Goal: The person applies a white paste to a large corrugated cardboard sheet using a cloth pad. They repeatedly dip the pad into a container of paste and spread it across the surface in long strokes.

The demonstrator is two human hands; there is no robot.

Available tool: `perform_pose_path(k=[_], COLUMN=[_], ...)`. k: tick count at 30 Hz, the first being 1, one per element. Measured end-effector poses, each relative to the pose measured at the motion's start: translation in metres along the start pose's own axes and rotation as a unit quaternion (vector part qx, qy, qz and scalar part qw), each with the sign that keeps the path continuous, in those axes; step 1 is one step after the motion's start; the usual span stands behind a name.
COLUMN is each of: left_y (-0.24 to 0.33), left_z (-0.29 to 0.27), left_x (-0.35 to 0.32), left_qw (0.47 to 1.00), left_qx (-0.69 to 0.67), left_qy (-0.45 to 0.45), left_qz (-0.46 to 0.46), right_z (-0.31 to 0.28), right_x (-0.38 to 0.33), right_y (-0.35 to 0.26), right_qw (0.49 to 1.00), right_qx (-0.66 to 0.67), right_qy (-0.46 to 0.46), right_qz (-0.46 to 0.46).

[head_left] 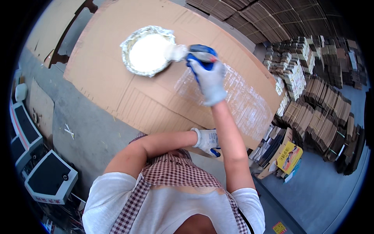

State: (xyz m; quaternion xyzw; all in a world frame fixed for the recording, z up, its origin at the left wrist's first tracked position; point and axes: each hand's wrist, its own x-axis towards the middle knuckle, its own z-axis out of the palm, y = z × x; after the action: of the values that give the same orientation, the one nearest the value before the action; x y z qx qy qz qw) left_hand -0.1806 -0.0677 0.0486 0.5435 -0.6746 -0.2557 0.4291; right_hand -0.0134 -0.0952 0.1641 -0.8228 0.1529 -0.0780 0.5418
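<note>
My right hand (208, 76), in a white glove with blue-coated fingers, is closed around the handle of a brush (179, 53). The brush points left, its pale bristle end at the right rim of a round bowl (126, 58) with a crusted, whitish-coated edge. Bright white liquid (148, 54) fills the bowl, which stands on a large brown cardboard sheet (105, 74). Across my body, my left hand (208, 142), gloved the same way, is at the sheet's near edge. Its fingers are partly hidden, and I cannot make out anything in it.
Glossy whitish smears (241, 101) cover the cardboard's right part. Bundled cardboard stacks (317, 99) stand on the right, beside a yellow printed box (289, 157). Dark machine parts with white frames (50, 175) are at lower left. A brown-edged board (50, 31) lies at upper left.
</note>
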Motion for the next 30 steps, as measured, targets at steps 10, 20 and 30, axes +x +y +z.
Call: perform_pose_path(k=[10,20,30], left_y=[0.002,-0.007,-0.026], left_z=[-0.042,-0.046,-0.034], left_x=[-0.058,-0.07,-0.039], left_qw=[0.995,0.997,0.989], left_qx=[0.004,0.011,0.01], left_qy=[-0.026,-0.009,-0.129], left_qz=[-0.097,-0.07,-0.066], right_z=[0.102,0.11,-0.007], right_x=[0.04,0.037,-0.018], right_y=[-0.014,0.001,0.045], right_qw=[0.957,0.942,0.871], right_qx=[-0.25,0.244,0.421], right_qy=[-0.111,-0.084,0.087], right_qz=[-0.099,0.216,0.236])
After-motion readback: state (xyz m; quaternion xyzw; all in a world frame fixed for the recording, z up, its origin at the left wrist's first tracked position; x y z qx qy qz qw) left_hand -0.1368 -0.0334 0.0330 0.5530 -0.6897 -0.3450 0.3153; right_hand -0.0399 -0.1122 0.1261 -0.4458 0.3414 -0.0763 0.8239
